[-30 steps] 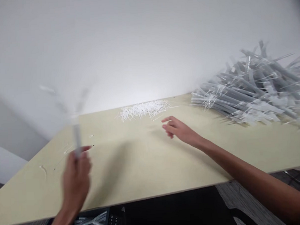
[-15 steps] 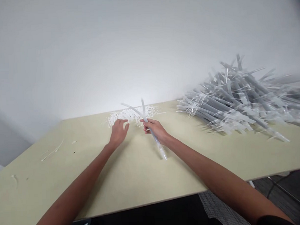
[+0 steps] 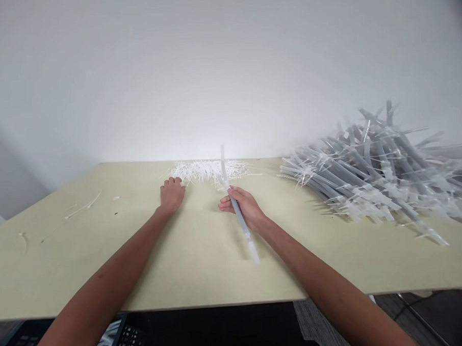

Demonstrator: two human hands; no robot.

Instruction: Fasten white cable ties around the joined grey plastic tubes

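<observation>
My right hand [image 3: 245, 207] is closed on a grey tube [image 3: 239, 213] with a clear, whitish lower end. The thumb presses on the tube while some fingers stretch out to the left beneath it. Its upper end stands in front of a pile of thin white cable ties [image 3: 200, 170]. At the left edge of that pile, my left hand [image 3: 172, 194] rests near the table with its fingers curled in. Its fingertips are turned away, so whatever they pinch is hidden.
A large heap of grey tubes [image 3: 353, 167] with clear ends and white ties lies on the right of the pale table [image 3: 204, 266]. Loose cable ties [image 3: 85, 205] are scattered at the left. A wall stands behind. Below the front edge is a dark crate [image 3: 125, 341].
My left hand has moved slightly left, its fingers curling from a spread pose. The tube has turned in my right hand, and its side branch no longer shows clearly. The view has shifted.
</observation>
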